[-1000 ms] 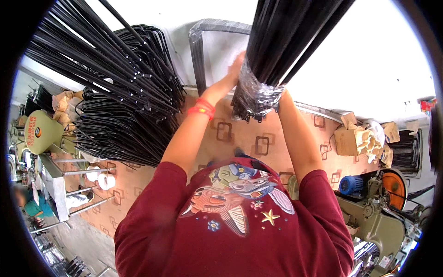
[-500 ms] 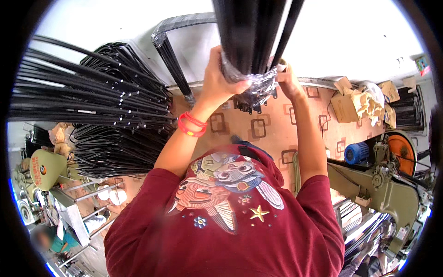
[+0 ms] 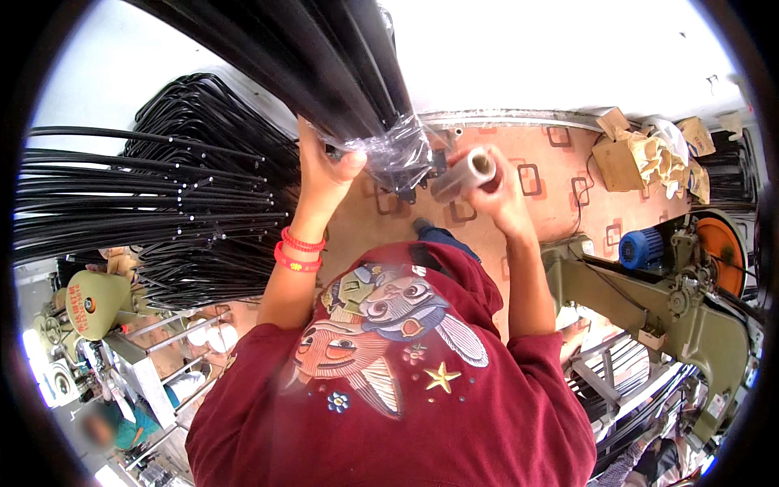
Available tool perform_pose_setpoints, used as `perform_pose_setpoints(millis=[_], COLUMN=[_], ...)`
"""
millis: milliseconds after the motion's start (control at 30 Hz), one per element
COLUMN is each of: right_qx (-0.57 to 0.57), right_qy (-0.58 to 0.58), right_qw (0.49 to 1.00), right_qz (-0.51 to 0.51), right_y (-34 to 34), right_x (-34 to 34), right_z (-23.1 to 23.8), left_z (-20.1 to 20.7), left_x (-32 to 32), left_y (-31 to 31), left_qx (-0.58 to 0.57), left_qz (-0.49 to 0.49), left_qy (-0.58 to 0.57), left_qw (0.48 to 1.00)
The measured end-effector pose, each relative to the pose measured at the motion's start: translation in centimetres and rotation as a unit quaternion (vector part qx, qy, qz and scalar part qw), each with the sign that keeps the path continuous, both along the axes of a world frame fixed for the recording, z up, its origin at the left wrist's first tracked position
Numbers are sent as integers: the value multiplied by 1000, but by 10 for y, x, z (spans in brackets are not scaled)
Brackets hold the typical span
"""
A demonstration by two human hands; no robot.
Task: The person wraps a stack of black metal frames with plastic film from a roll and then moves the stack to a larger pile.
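Observation:
A thick bundle of black metal tubes (image 3: 324, 69) leans up toward the far left, its lower end nearest to me. Clear stretch film (image 3: 403, 148) is wrapped round that end, with small black brackets showing beneath it. My left hand (image 3: 321, 174) grips the bundle's left side just at the film; the thumb is in sight and the fingers are mostly hidden behind it. My right hand (image 3: 501, 193) is closed round a roll of stretch film (image 3: 461, 178), apart from the bundle on its right. The roll's hollow core end faces up toward me.
Stacks of bent black tubes (image 3: 162, 191) fill the left side. An olive-green machine (image 3: 625, 296) with a blue motor (image 3: 641, 247) stands at right. Beyond it lies an open cardboard box (image 3: 617, 165) with crumpled paper. Another person (image 3: 134, 426) sits at lower left.
The bundle's lower end has shifted left and the bundle now tilts more to the far left, my left hand moving with it. My right hand has drawn nearer with the film roll, now plainly visible.

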State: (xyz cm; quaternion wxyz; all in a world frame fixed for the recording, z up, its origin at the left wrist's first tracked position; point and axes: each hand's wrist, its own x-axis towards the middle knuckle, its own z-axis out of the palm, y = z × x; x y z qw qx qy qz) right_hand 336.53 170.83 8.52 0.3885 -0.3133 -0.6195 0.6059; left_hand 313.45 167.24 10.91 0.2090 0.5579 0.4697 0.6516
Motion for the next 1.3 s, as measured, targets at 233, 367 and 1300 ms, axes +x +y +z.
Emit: perform_pose_setpoints(millis=[233,367,1300], right_qx=[64,134,-172], right_qy=[-86,-160,-51], right_qw=[965,947,984], right_qz=[-241,-243,24], right_y=[-48,-64,24], right_x=[-37,-23,-111], right_z=[1,6,11], left_z=[0,3,-46], left_x=[33,27,-41], left_y=[-17,-23,-126], left_qx=[-27,-43,-210], left_qz=[96,96,-20], left_qy=[43,93,-98], left_qw=[994,990,973])
